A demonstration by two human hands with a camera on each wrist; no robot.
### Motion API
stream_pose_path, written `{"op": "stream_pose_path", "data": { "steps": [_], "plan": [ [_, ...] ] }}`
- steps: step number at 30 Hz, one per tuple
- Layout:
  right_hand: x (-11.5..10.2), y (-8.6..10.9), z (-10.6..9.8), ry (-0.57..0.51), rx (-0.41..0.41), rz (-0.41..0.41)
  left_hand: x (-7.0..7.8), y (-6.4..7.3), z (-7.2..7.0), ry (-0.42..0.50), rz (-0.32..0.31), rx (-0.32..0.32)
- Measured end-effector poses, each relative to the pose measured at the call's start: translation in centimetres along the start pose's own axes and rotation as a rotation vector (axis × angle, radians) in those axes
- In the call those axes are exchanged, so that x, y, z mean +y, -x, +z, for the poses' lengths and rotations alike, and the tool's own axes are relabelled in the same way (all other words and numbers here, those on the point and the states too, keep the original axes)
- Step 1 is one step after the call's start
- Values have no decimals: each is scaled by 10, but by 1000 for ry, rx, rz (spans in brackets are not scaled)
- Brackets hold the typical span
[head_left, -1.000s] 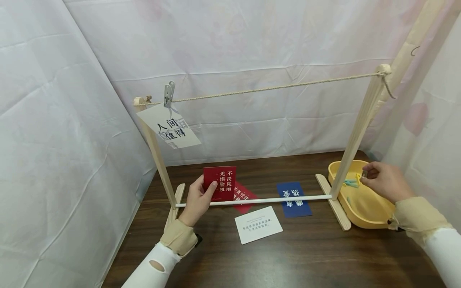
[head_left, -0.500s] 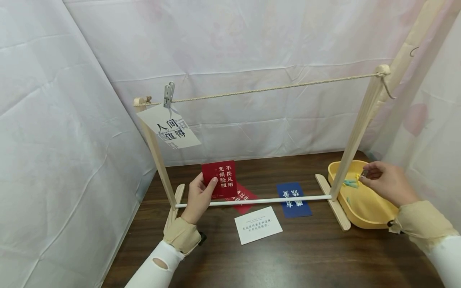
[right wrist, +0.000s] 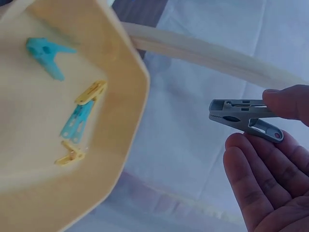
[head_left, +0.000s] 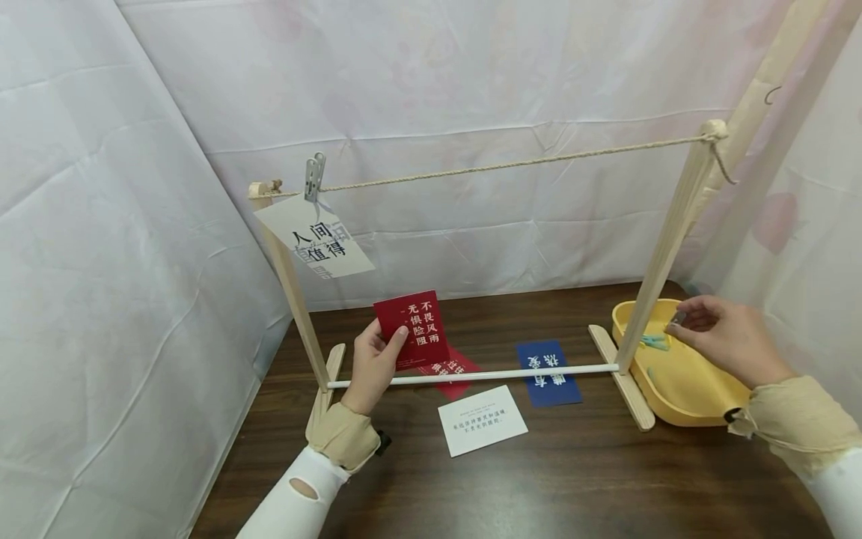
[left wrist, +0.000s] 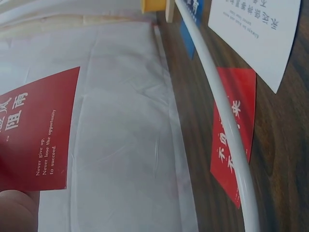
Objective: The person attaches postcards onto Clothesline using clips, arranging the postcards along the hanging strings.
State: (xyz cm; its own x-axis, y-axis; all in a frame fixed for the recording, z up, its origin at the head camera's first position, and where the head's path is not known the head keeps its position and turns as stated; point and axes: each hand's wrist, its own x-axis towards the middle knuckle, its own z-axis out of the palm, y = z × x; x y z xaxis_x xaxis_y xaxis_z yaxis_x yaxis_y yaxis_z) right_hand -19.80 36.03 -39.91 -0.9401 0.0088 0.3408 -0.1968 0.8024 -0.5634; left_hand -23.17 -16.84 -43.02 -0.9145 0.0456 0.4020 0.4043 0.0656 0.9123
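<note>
My left hand [head_left: 376, 363] pinches a red card [head_left: 412, 329] with white characters, thumb on its printed face, raised behind the white rod. In the left wrist view that red card [left wrist: 41, 135] shows its lower corner beside the thumb. Over the yellow basin's edge, my right hand [head_left: 732, 337] holds a grey clothespin [right wrist: 244, 116] between thumb and fingers, its jaws pointing away from the palm. A white card [head_left: 315, 238] hangs tilted from the rope [head_left: 512, 165] at the left, under another grey clothespin [head_left: 313, 177].
A wooden frame [head_left: 663, 254] with a low white rod [head_left: 498, 375] stands on the dark table. Another red card [head_left: 453, 374], a white card [head_left: 483, 421] and a blue card [head_left: 548, 374] lie there. The yellow basin [head_left: 700, 415] at right holds several blue and yellow clothespins.
The left hand has lifted the red card slightly and tilted it. The right hand, with the grey clothespin, has shifted up a little at the basin.
</note>
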Motion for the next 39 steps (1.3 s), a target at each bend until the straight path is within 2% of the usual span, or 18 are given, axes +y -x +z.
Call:
{"op": "stream_pose_path", "data": {
  "steps": [13, 27, 31, 35, 39],
  "plan": [
    [-26, 0, -6, 1, 71, -75, 3, -2, 3, 37, 0, 27],
    [-53, 4, -9, 24, 127, -159, 8, -5, 4, 56, 6, 24],
    [-60, 4, -7, 16, 156, -218, 10, -6, 3, 50, 22, 17],
    [-66, 2, -3, 9, 202, -310, 13, -7, 3, 55, 39, 14],
    [-69, 1, 0, 5, 212, -353, 16, -10, 3, 50, 52, 28]
  ]
}}
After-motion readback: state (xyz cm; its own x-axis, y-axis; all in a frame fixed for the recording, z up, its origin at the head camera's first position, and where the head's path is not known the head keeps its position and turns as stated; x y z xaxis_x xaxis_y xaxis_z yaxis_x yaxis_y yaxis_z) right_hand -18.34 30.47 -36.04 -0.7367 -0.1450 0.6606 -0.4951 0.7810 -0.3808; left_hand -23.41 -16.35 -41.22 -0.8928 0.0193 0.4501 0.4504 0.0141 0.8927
